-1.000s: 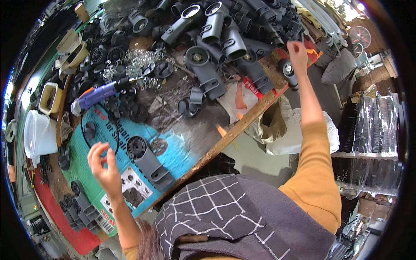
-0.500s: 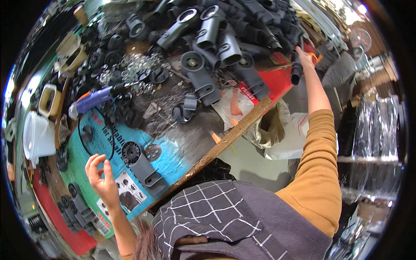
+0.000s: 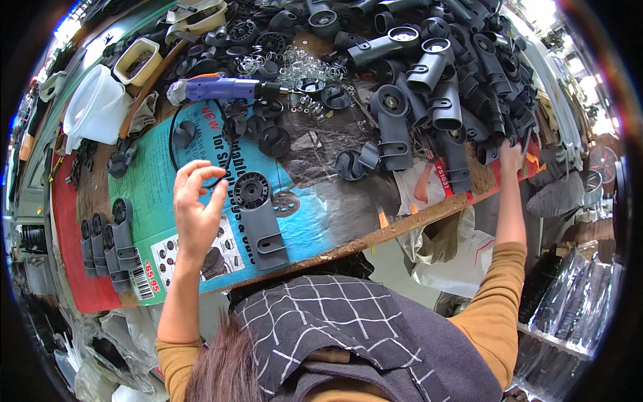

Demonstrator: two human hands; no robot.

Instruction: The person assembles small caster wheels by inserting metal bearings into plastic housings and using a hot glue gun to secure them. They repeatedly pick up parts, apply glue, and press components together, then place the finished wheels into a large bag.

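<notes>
My left hand (image 3: 199, 216) hovers over the printed blue and green sheet, fingers curled loosely and thumb apart, with nothing in it. Just beside it lies a grey plastic handle-like part (image 3: 261, 231) with a round, toothed black end. A thin black cord (image 3: 173, 144) loops past its fingertips from the purple power screwdriver (image 3: 221, 88). My right hand (image 3: 512, 157) reaches to the right end of the pile of grey tubular parts (image 3: 444, 110). A short dark tube (image 3: 487, 154) is right by its fingers. Those fingers are partly hidden, so I cannot tell if they grip it.
Loose metal springs (image 3: 301, 67) and black round caps (image 3: 274, 141) lie mid-bench. Several grey parts (image 3: 120, 234) stand in a row at left. A white tub (image 3: 97, 107) and a yellowish tray (image 3: 137, 60) sit at far left. The wooden bench edge (image 3: 375, 234) runs in front of me.
The view has turned, so the bench appears shifted and rotated. My right hand is still at the pile's right end, now more among the parts. My left hand stays raised beside the grey part.
</notes>
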